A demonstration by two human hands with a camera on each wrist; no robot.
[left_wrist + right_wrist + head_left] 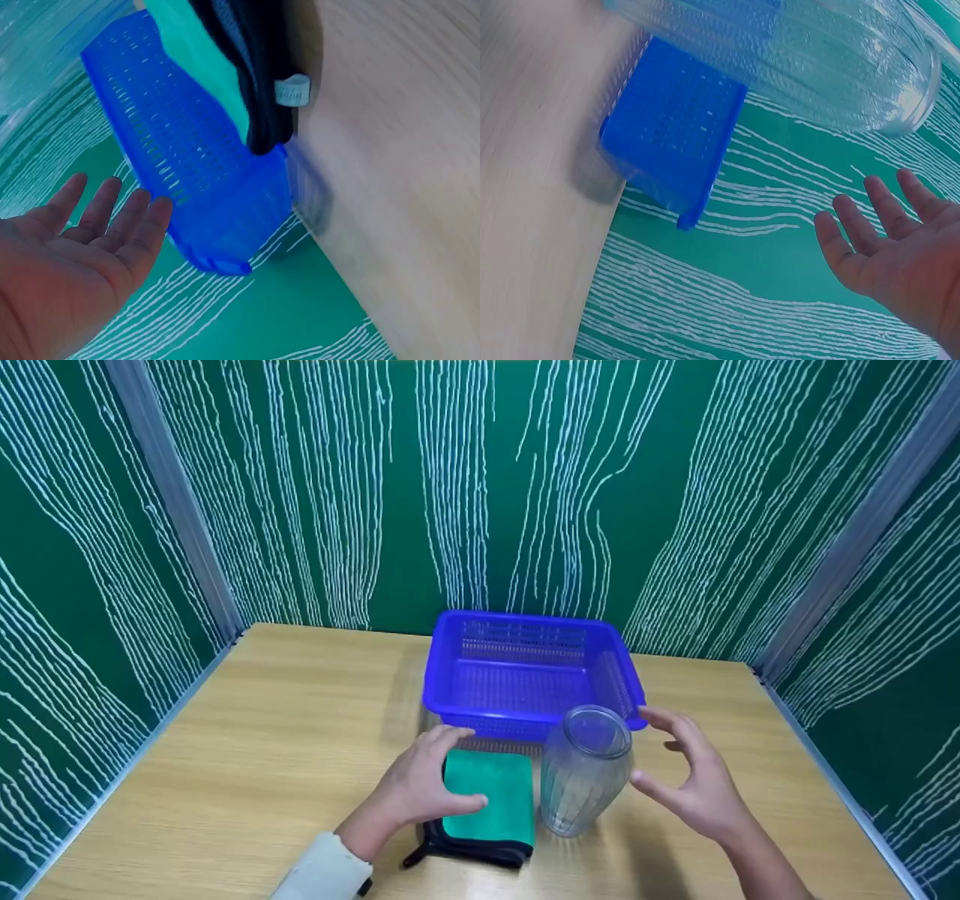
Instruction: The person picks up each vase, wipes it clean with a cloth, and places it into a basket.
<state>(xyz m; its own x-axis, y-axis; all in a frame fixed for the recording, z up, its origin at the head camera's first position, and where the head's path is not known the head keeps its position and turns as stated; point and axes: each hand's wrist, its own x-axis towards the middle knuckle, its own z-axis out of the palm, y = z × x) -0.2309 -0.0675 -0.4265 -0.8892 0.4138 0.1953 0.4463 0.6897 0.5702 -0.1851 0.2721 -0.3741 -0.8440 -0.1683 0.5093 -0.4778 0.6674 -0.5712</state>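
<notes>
A clear ribbed glass vase stands upright on the table, in front of the basket's right corner. To its right is my right hand, fingers spread and apart from the glass in the right wrist view. Left of the vase lies a folded green cloth with dark edging; a small white tag shows on it in the left wrist view. My left hand hovers over the cloth's left side, thumb and fingers apart, holding nothing. Behind both things sits a blue plastic basket, with nothing inside.
The light wooden table extends to either side of these things. Green panels with wavy white lines stand behind and at both sides, joined by grey metal posts. The basket is near the table's back edge.
</notes>
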